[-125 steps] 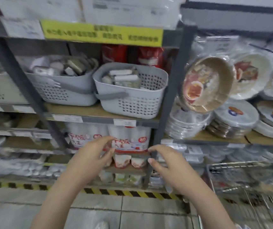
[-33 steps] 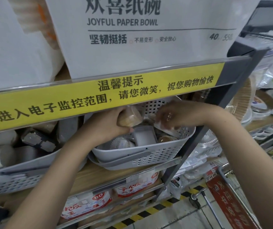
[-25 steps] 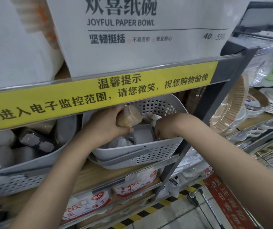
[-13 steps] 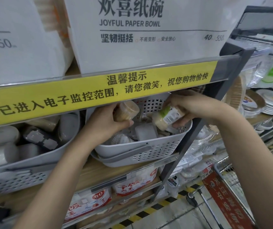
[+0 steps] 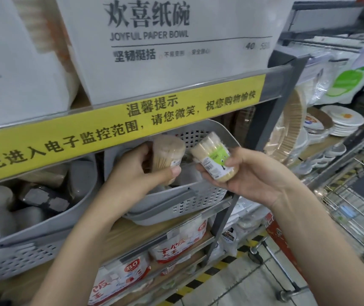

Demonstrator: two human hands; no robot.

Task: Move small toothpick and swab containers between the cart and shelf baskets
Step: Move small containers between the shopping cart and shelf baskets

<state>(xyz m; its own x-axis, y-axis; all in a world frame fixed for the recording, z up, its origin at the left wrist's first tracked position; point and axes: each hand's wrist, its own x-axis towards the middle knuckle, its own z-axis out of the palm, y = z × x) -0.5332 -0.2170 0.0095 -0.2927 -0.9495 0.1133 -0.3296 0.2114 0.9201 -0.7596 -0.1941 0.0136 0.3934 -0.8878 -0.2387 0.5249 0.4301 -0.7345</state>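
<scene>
A: Start at the fingers. What is in them?

B: The left hand [image 5: 132, 173] curls round a clear round toothpick tub [image 5: 166, 154], thumb lying across its lower front, the pale wooden sticks packed tight inside. The right hand [image 5: 249, 173] grasps a second toothpick tub [image 5: 215, 161], also a clear cylinder, tilted with its top toward the upper left; it has a white label with a green patch and a small dark figure.

A: So 2 tubs, 1 per hand?

B: Yes, held close side by side, apart or just touching I cannot tell, over the front rim of the grey basket [image 5: 189, 195].

A: The basket itself?

B: Smooth grey plastic, rounded corners, walls pierced with rows of small slots, a flat bar handle on the front. It sits on a wooden shelf board. To its left stands a second grey basket [image 5: 33, 246] of the same perforated make, holding wrapped grey and white packs.

A: And further out?

B: Above, a yellow strip [image 5: 121, 129] with black print along the shelf edge. At lower right, a wire cart [image 5: 359, 213] of thin metal rods
</scene>
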